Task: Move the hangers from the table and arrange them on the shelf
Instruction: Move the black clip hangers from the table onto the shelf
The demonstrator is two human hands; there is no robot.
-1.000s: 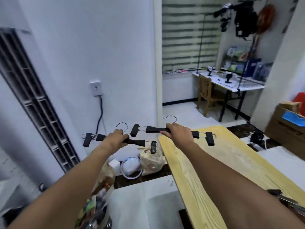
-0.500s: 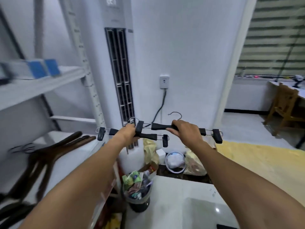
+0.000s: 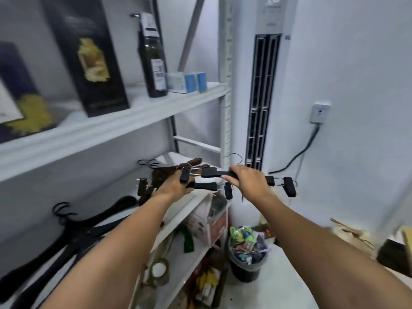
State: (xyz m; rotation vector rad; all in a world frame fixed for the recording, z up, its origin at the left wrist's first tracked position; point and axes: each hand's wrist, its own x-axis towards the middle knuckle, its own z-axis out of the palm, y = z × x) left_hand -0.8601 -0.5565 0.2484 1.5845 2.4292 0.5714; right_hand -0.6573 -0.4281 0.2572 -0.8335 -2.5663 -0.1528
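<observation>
view has swung left over the last second: table is out of frame, shelving now fills 9 to 12 o'clock. my read: carry is over, placing comes next.

left hand (image 3: 172, 186) is wrapped round the middle of the left clip hanger (image 3: 205, 186), bar sticking out at 3 o'clock of the fist, one clip at 9. right hand (image 3: 249, 181) is curled over the bar of the right clip hanger (image 3: 289, 186), hook up at 12, far clip out at 3. the hangers overlap between the hands; cannot tell if they touch.

both are in the air over the front edge of the middle shelf (image 3: 180, 216), not yet set down. on that shelf: brown wooden hangers (image 3: 169, 171) just past the left hand at 12, black hangers (image 3: 78, 233) at 7 o'clock.

likely landing spot is the bare board between the piles; left hanger sits nearer it.
</observation>
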